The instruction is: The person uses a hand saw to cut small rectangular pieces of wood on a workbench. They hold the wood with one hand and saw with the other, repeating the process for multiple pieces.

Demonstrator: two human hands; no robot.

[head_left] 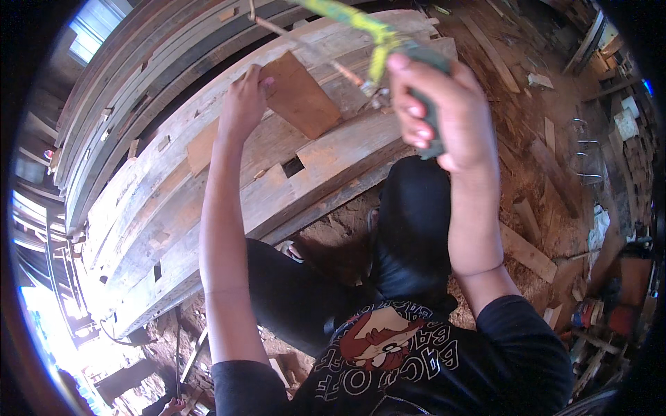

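Brown wooden block (303, 97): located atop the pale planks (347, 156), edge pinched by left hand (245, 97). Right hand (440, 104) grasps yellow-framed hand tool (380, 43) (apparently a saw, blurred). No finished cut discernible; remaining work indeterminable.

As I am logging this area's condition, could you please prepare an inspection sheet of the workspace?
Surface: pale wooden planks with a rectangular cut-out.
Job's things: brown wood piece; blurred tool with yellow-green frame and dark grip.
Clutter: small wood block on the planks; loose board on the brown ground.
Hands: left hand holds the wood piece by its edge; right hand grips the tool.
Cables: possibly a thin dark cord at lower left; cannot tell.
Surroundings: more long boards at upper left; glare at left.
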